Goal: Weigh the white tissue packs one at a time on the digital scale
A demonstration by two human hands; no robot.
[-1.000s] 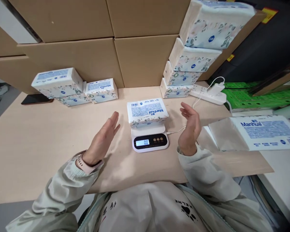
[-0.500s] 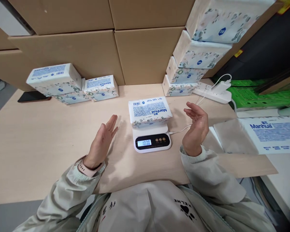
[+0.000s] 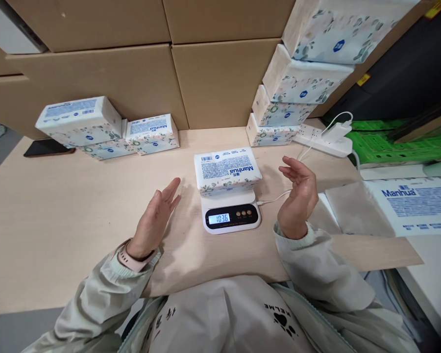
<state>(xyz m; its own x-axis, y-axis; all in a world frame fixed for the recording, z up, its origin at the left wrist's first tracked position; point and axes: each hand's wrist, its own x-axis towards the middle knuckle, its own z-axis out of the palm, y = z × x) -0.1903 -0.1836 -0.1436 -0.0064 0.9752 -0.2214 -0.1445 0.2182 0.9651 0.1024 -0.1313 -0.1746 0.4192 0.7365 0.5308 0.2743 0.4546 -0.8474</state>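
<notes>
A white and blue tissue pack point(image 3: 228, 169) lies on a white digital scale point(image 3: 232, 215), whose lit display appears to read 103.6. To the left of the scale, my left hand point(image 3: 156, 218) is held with its fingers stretched out and touches nothing. My right hand point(image 3: 297, 196) is on the other side, fingers apart and slightly bent, also holding nothing. Both palms face inward, with a gap between each hand and the pack. A thin white cable point(image 3: 275, 197) enters the scale's right side.
Tissue packs point(image 3: 83, 122) sit at the back left beside a dark phone point(image 3: 47, 147). Another stack point(image 3: 274, 136) rises near a power strip point(image 3: 325, 139). Large cardboard boxes point(image 3: 224, 83) stand behind the table point(image 3: 77, 235). An opened package point(image 3: 419, 206) lies right.
The number on the scale display has gone from about 100.0 to about 103.6. Both hands have stayed almost in place, and the view has shifted slightly.
</notes>
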